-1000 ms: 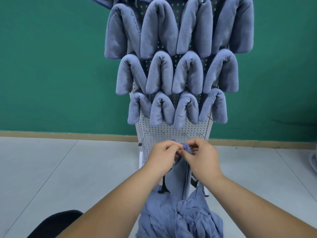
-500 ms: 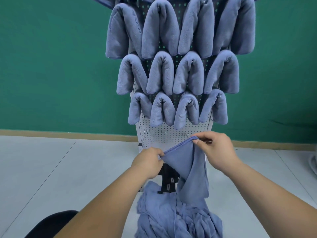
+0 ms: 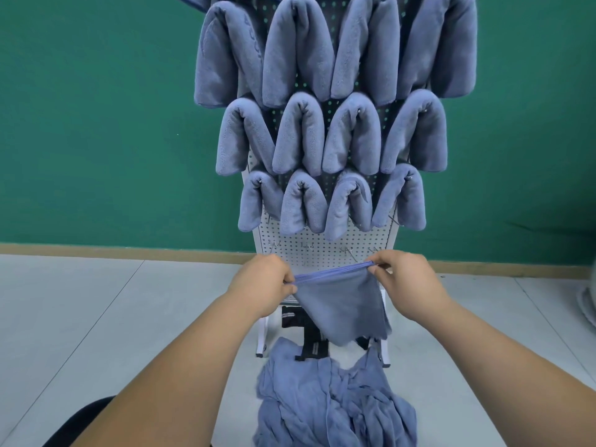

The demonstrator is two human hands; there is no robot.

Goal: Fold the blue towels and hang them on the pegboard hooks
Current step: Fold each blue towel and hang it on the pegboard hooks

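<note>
Left hand (image 3: pixel 261 282): fingers (image 3: pixel 288 283) curled, thumb and fingertips pinched on the left end of the hemmed top edge of a blue towel (image 3: pixel 342 304).

Right hand (image 3: pixel 408 282): fingers (image 3: pixel 379 267) curled and pinched on the right end of the same edge, held slightly higher than the left.

Blue towel: the hem is drawn taut between the two hands. The cloth hangs below it in a tapering fold, clear of the floor, in front of the lower part of the pegboard (image 3: pixel 322 243).

Hooks (image 3: pixel 346 251): a row of small wire hooks is seen on the white perforated board, just above and behind the held hem.

Hung towels (image 3: pixel 300 137): folded blue towels are draped over pegs in rows of four above that row, by which most of the board is covered. A raised marking on the upper-left one is too blurred to be read.

Towel pile (image 3: pixel 332 404): crumpled blue cloth is heaped on the floor (image 3: pixel 96 317) at the foot of the board, directly beneath the held towel.

Black straps (image 3: pixel 309 337): partly hidden behind the held towel, between the white stand legs (image 3: pixel 263 333).

Green wall (image 3: pixel 96 124): behind the board.
</note>
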